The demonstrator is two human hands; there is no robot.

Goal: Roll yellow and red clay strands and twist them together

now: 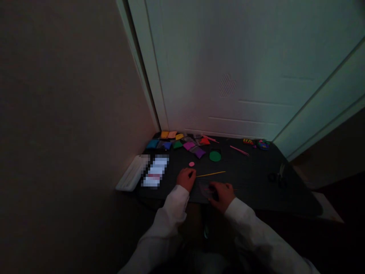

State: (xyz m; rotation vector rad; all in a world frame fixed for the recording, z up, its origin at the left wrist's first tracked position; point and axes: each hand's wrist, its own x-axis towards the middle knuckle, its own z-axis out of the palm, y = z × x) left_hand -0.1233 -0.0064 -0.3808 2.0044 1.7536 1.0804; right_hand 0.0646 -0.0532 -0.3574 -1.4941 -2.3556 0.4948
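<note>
My left hand rests on the dark table with its fingers curled in. Its fingertips are beside the left end of a thin yellow strip; whether they touch it is too dim to tell. A flat pink disc lies just beyond that hand. To the right, my right hand is bent round, thumb and fingers closed at the edge of a clear plastic piece, perhaps a small bag or sheet. A faint thin pink line shows at this plastic.
Several colored packets, such as a purple one, line the back. A green disc, pink tweezers-like tool, colorful small figures and scissors lie rightward. At left are a blurred lit screen and white box-like object.
</note>
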